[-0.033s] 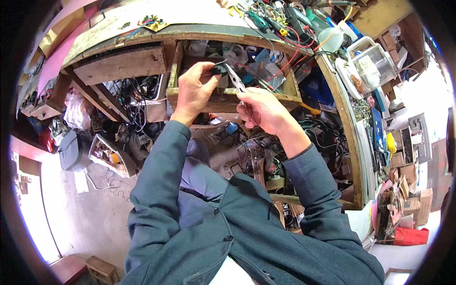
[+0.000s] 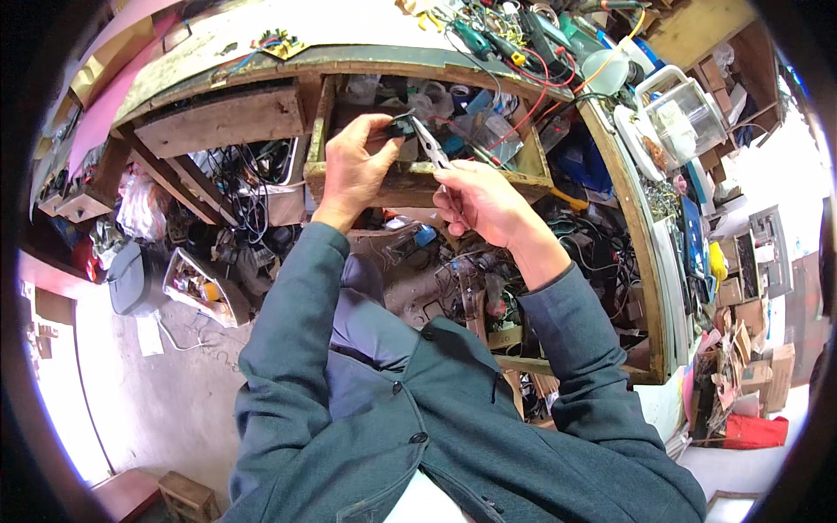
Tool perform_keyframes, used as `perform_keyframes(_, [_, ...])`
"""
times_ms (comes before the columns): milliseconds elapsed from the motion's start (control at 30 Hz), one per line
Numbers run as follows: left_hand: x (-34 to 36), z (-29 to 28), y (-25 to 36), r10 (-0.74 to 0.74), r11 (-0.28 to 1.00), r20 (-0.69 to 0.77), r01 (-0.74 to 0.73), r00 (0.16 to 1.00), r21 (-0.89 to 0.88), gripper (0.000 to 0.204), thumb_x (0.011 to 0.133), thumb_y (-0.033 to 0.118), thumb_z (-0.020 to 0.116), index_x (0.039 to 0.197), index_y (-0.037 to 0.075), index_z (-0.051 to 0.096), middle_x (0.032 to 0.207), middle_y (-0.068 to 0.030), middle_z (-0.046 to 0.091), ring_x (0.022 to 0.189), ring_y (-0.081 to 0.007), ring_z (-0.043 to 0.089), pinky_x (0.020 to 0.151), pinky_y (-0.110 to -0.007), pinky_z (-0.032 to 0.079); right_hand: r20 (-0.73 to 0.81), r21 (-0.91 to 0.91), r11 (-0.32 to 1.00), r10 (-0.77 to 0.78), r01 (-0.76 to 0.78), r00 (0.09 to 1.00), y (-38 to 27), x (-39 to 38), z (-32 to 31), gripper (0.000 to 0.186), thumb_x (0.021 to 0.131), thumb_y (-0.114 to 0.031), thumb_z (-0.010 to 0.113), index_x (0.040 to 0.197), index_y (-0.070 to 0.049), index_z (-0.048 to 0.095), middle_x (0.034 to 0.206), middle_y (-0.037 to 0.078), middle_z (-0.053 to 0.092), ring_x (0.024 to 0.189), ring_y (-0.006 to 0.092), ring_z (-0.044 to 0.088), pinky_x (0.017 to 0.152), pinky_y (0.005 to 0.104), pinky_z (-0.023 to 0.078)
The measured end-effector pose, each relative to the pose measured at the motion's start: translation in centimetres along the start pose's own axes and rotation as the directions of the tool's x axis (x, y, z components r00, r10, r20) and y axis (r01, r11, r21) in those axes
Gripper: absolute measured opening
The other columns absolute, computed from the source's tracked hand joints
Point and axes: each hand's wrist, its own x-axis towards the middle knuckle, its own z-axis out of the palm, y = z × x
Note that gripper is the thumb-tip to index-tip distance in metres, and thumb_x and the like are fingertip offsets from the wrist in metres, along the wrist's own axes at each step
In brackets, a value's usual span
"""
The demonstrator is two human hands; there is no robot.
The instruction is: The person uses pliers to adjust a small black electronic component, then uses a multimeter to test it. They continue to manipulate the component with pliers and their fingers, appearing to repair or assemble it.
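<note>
My left hand (image 2: pixel 357 170) pinches a small black part (image 2: pixel 401 126) between thumb and fingers, held over an open wooden drawer (image 2: pixel 475 181) full of bags, tape rolls and small items. My right hand (image 2: pixel 475 196) is closed round the handles of silver pliers (image 2: pixel 427 144), whose long jaws reach up to the black part and touch it. The exact grip of the jaws on it is too small to make out.
The worktop (image 2: pixel 349 35) carries wired boards (image 2: pixel 279 44), tools and red leads. At the right stands a clear plastic container (image 2: pixel 684 131). Tangled cables fill the space beneath the bench. A box of odds and ends (image 2: pixel 205 288) sits on the floor; stacked cartons (image 2: pixel 767 379) are at the right.
</note>
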Motion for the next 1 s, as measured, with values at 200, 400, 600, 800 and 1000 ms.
perform_keyframes(200, [0.0,0.1,-0.3,0.072,0.995,0.011,-0.073,0.997,0.073,0.028,0.087,0.005,0.076,0.114,-0.001,0.067,0.102,-0.0091,0.074,0.092,-0.0135,0.071,0.082,-0.028,0.057,-0.014,-0.031,0.999,0.025,-0.025,1.000,-0.6,-0.7,0.5,0.017,0.098,-0.021,0.063,0.089,-0.013,0.051,0.069,0.000,0.051,0.055,0.0108,0.046,0.046,0.0266,0.036])
perform_keyframes(400, [-0.1,0.1,0.2,0.065,0.995,-0.003,-0.065,0.998,0.072,0.032,0.081,0.008,0.077,0.111,0.001,0.067,0.105,-0.0153,0.071,0.096,-0.0273,0.070,0.086,-0.035,0.054,0.011,-0.038,0.997,0.065,-0.064,0.998,-0.4,-0.3,0.3,0.020,0.098,-0.022,0.063,0.086,-0.015,0.048,0.069,-0.003,0.046,0.051,0.0037,0.037,0.039,0.0207,0.024])
perform_keyframes(600, [0.2,0.3,2.4,0.027,1.000,-0.033,-0.027,0.999,0.001,0.050,0.078,0.012,0.082,0.123,0.003,0.061,0.114,-0.0120,0.069,0.101,-0.0220,0.068,0.090,-0.034,0.055,0.149,0.237,0.961,0.112,-0.146,0.982,-0.5,-0.7,-1.5,0.016,0.100,-0.021,0.061,0.091,-0.014,0.049,0.070,-0.003,0.042,0.051,0.0035,0.035,0.038,0.0182,0.024])
perform_keyframes(800, [0.5,-0.1,1.1,-0.105,0.991,0.038,0.108,0.994,-0.077,0.035,0.084,0.010,0.080,0.114,0.002,0.063,0.105,-0.0054,0.071,0.097,-0.0130,0.066,0.087,-0.028,0.054,0.324,0.466,0.848,0.102,-0.252,0.941,0.0,-0.3,-2.7,0.022,0.105,-0.027,0.051,0.095,-0.008,0.053,0.073,-0.002,0.042,0.053,0.0056,0.036,0.037,0.0175,0.025])
perform_keyframes(1000, [0.7,-0.3,1.3,-0.164,0.958,-0.015,0.156,0.986,-0.239,0.025,0.088,0.009,0.077,0.108,0.002,0.064,0.095,-0.0027,0.072,0.087,-0.0090,0.066,0.078,-0.026,0.053,0.196,0.314,0.941,0.065,-0.126,0.978,0.9,0.3,-1.6,0.032,0.107,-0.037,0.046,0.104,-0.009,0.060,0.086,0.008,0.064,0.071,0.0228,0.063,0.062,0.0377,0.055])
